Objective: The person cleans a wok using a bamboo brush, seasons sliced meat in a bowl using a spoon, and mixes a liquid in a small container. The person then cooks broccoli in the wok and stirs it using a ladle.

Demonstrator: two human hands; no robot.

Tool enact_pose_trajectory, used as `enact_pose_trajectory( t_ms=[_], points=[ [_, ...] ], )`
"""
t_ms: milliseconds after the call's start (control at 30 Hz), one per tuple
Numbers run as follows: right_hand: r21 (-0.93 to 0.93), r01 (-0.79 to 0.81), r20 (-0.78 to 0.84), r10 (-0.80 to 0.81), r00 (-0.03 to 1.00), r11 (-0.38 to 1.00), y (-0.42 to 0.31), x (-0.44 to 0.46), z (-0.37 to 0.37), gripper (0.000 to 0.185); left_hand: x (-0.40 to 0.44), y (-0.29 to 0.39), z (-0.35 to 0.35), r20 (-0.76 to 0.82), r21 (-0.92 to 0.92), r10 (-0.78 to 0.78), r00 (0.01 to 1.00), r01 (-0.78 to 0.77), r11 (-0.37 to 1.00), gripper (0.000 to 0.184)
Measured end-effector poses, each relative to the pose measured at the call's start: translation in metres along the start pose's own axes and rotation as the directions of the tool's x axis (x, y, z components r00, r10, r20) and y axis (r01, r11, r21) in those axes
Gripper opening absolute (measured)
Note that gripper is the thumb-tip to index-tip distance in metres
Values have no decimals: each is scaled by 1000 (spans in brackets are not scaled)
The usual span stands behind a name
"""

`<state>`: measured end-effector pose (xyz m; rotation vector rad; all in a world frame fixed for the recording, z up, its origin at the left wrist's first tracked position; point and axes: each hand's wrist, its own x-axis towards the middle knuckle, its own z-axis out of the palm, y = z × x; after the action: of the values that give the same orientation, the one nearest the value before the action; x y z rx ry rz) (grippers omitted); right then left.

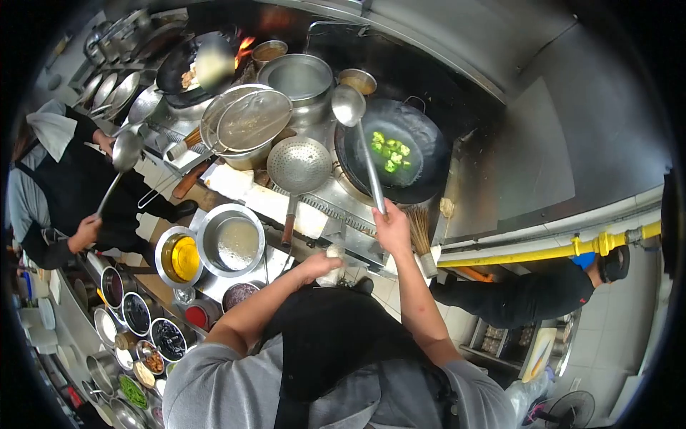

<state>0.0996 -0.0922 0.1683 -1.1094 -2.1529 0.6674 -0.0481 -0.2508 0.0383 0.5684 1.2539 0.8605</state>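
Note:
My right hand is closed around the handle of a long metal ladle. The ladle's bowl is raised over the left rim of a dark wok. Bright green vegetable pieces, perhaps broccoli, lie in liquid inside that wok. Close to my apron, my left hand grips a bunched whitish cloth. Between the hands and the stove, a perforated strainer ladle rests with its wooden handle towards me. A bamboo wok brush stands just right of my right wrist.
A large pot and wire strainers stand left of the wok. Flames rise beside another wok. Yellow oil fills a pot at left. A co-worker holds a ladle at left; another person bends at right.

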Motion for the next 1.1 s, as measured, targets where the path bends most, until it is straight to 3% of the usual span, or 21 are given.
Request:
enact_pose_trajectory(
  t_ms=[33, 67, 100, 200, 267, 333, 400, 467, 567, 600, 633, 667, 700, 767, 833, 900, 933, 967, 1000, 1067, 1100],
  points=[
    [225, -260, 140, 233, 962, 939, -4, -2, -9, 34, 1, -2, -2, -11, -5, 3, 1000, -3, 1000, 47],
    [390, -514, 320, 411, 854, 764, -9, -5, -16, 34, 1, -3, -4, -17, -11, 4, 1000, -5, 1000, 47],
    [475, -504, 284, 417, 863, 721, -12, -11, -20, 30, -3, 3, -5, -13, -26, -9, 1000, 9, 1000, 46],
    [432, -532, 240, 476, 846, 728, 9, -28, -40, 30, 5, -3, -6, -5, -53, -9, 1000, 9, 999, 45],
    [178, -349, 81, 340, 937, 920, 42, -41, -51, 28, 5, -1, -7, 39, -76, -12, 999, 15, 997, 47],
    [63, -294, 86, 288, 954, 954, 73, -52, -64, 25, -11, 19, 0, -65, 80, -17, 998, 22, 997, 48],
    [-101, -363, 154, 375, 914, 926, 85, -55, -76, 20, 1, 6, 0, -18, 67, -7, 1000, 8, 998, 50],
    [47, -465, 220, 445, 868, 884, 86, -47, -69, 18, 10, 2, 3, -20, 142, -25, 999, 28, 989, 50],
    [338, -709, 367, 607, 705, 619, 95, -34, -61, 19, 8, 12, 10, -15, 155, 17, 1000, -15, 988, 48],
    [345, -713, 355, 618, 702, 611, 97, -32, -54, 19, 5, 19, 14, -2, 124, 50, 999, -49, 991, 48],
    [178, -617, 244, 573, 783, 767, 95, -30, -46, 22, 1, 26, 13, -9, 98, 129, 992, -128, 987, 47],
    [-15, -494, 152, 490, 858, 869, 91, -27, -38, 25, 9, 23, 1, -81, 225, 149, 985, -128, 966, 44],
    [-10, -494, 146, 490, 859, 869, 85, -28, -35, 25, -11, 47, -6, -170, 235, 154, 973, -111, 966, 43],
    [-270, -348, -2, 361, 933, 898, 64, -32, -32, 37, -35, 74, -37, -334, 183, 202, 921, -147, 972, 43],
    [-205, -407, 7, 417, 909, 890, 27, -30, -43, 38, -39, 62, -85, -515, 168, 287, 808, -234, 958, 43],
    [-153, -412, -12, 415, 910, 898, 22, -25, -44, 35, -49, 64, -123, -584, -45, 182, 791, -255, 966, 36],
    [-149, -403, -8, 406, 914, 903, 21, -15, -42, 35, -58, 71, -138, -512, -297, 42, 858, -222, 929, 31],
    [-78, -348, 6, 350, 937, 934, 18, 0, -37, 33, -40, 42, -169, -331, -462, -25, 943, -139, 876, 39],
    [-5, -291, 17, 291, 957, 957, 14, 18, -32, 31, -21, 21, -177, -342, -462, -21, 939, -149, 874, 39],
    [17, -188, 37, 188, 982, 982, 12, 63, -8, 31, -3, -6, -185, 60, -833, 94, 994, -2, 554, 47],
    [54, -231, 79, 226, 971, 972, 14, 90, 11, 31, -17, 21, -153, 130, -817, 157, 979, 16, 576, 48]
  ],
)
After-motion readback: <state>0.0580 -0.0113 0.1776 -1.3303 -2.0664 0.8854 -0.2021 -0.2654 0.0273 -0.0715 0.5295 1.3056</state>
